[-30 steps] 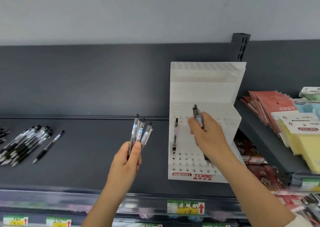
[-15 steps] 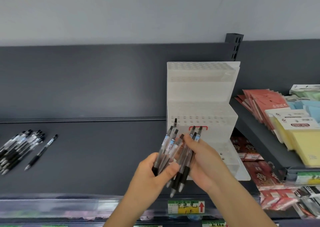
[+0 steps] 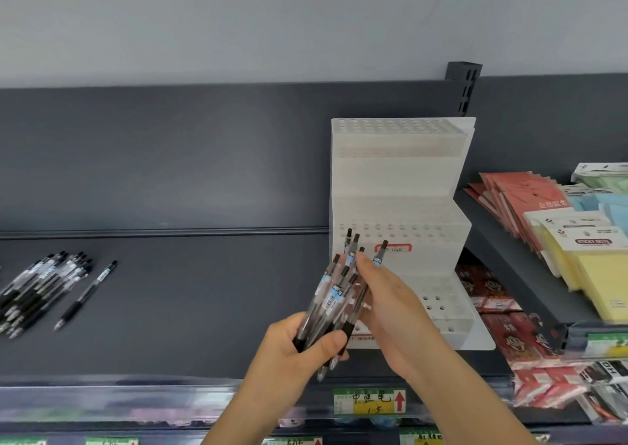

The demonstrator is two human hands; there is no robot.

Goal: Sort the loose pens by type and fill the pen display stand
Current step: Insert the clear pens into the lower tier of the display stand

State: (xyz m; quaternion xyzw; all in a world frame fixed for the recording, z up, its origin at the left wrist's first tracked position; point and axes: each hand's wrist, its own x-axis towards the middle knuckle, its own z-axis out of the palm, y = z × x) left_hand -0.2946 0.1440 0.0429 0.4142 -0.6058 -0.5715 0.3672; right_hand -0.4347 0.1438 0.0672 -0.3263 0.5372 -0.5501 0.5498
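Several clear pens (image 3: 334,295) fanned upward from the left hand (image 3: 299,346), which clasped their lower ends. Touching it, the right hand (image 3: 390,312) pinched one more pen (image 3: 380,256) against that bundle. Behind both stood the white pen display stand (image 3: 401,179) on the dark shelf (image 3: 187,308); a loose pile (image 3: 40,288) lay far left.

We see a white pen display stand (image 3: 401,179) patterned with rows of round holes, its label (image 3: 393,249) bordered in red, against a dark grey shelf (image 3: 190,308). The held pens (image 3: 331,303) have clear barrels touched with pale blue and black grips and caps, as do the loose pens (image 3: 40,288) at the left. At the right we find yellow sticky notes (image 3: 598,281) and red packets (image 3: 520,203).
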